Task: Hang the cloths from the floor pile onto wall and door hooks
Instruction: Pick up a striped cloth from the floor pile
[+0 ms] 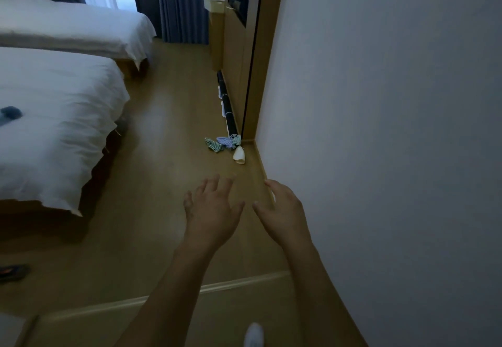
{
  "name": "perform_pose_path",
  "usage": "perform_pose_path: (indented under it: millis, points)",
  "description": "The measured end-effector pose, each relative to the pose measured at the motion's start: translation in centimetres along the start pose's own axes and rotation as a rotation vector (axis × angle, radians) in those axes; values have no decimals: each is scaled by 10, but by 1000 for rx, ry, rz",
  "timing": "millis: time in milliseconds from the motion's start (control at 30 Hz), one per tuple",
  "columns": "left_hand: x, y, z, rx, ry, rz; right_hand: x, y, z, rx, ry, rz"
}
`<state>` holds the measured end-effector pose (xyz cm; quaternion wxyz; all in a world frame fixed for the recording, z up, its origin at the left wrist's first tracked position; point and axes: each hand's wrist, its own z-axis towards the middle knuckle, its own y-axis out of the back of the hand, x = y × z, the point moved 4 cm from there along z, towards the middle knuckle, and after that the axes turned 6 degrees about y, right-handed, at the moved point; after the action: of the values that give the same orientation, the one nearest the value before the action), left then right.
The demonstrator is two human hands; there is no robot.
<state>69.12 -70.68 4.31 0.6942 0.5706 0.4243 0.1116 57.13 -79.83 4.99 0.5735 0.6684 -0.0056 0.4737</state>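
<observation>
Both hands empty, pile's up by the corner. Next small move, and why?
Probably step forward and reach down to the cloth pile. Left hand and right hand are both open and hold nothing, and the pile lies on the floor well beyond them, by the wall corner.

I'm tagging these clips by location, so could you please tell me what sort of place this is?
Probably a hotel-style twin bedroom. Two beds with white bedding, a near bed and a far bed, stand side by side, and dark curtains hang at the window. A small pile of cloths lies on the wooden floor.
</observation>
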Motion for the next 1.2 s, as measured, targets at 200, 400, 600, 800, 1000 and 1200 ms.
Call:
perform_pose_path:
  millis: [200, 400, 600, 800, 1000, 1200]
  points:
    - [15, -4, 87, -38, 59, 25, -2, -38, 97, 68, 49, 10]
    - [15, -2, 195, -79, 149, 38, 0, -61, 223, 148, 132, 28]
    - [-3, 0, 300, -80, 223, 38, -2, -69, 338, 165, 175, 75]
    - [4, -24, 381, -2, 270, 40, -28, -95, 412, 220, 91, 96]
    - [25, -58, 480, 38, 249, 41, -51, -130, 492, 217, 4, 41]
    - [56, -73, 606, 85, 193, 15, -50, -170, 598, 225, -33, -28]
